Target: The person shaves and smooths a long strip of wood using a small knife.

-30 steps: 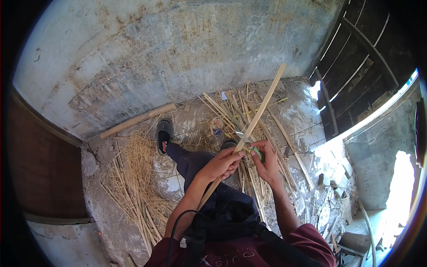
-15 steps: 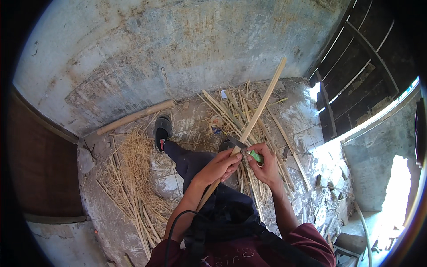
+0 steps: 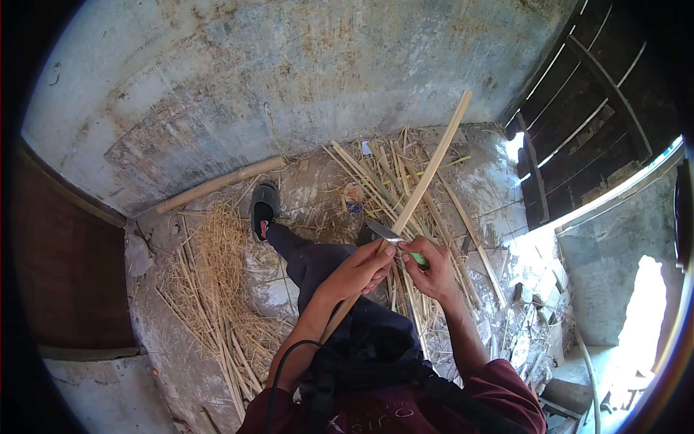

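My left hand [image 3: 358,273] is closed around a long pale bamboo strip [image 3: 434,165], which runs from beside my left forearm up toward the far right. In my right hand [image 3: 436,269] is a knife [image 3: 382,230] with a green handle, gripped close to the left hand. Its blade lies across the strip just beyond my left fingers, pointing to the upper left. Both hands are near each other above my lap. Part of the handle is covered by my right fingers.
Split bamboo strips [image 3: 372,177] and shavings lie on the floor beyond my hands. A heap of curled shavings [image 3: 225,260] is at the left, near my shoe [image 3: 264,206]. A bamboo pole [image 3: 220,186] rests along the wall. Rubble [image 3: 538,300] sits at the right.
The knife has turned, so its blade now shows a broader, brighter face across the strip. The strip's far end has shifted slightly right and up; my left hand has hardly moved.
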A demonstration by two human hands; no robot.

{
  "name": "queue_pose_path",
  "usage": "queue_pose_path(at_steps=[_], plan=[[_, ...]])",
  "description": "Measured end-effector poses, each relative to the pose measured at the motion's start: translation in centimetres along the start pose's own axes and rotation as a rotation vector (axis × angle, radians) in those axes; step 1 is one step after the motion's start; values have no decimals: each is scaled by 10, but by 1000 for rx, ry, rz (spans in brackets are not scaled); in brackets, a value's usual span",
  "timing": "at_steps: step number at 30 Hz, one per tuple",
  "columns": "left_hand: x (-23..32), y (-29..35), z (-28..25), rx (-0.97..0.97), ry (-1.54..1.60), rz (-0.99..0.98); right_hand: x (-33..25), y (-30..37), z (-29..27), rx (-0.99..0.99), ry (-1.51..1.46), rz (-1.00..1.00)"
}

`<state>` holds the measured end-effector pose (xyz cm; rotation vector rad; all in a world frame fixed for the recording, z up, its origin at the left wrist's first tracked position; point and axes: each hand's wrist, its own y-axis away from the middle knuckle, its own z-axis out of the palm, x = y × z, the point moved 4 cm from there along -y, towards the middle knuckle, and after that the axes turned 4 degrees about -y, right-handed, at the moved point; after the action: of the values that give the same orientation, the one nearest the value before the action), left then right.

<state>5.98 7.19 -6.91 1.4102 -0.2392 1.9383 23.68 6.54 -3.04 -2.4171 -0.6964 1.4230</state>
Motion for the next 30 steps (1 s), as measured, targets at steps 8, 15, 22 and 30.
queue_pose_path(at_steps=[8, 15, 22, 30], plan=[[-5, -1, -5, 3, -42, 43, -4, -8, -4, -73, -1, -62], [-3, 0, -3, 16, -27, 26, -2, -5, -1, -47, -17, -62], [-7, -2, -4, -2, -22, 32, 0, -5, -1, -80, -20, -65], [4, 2, 1, -21, -56, 80, -4, -10, -4, -78, 47, -79]])
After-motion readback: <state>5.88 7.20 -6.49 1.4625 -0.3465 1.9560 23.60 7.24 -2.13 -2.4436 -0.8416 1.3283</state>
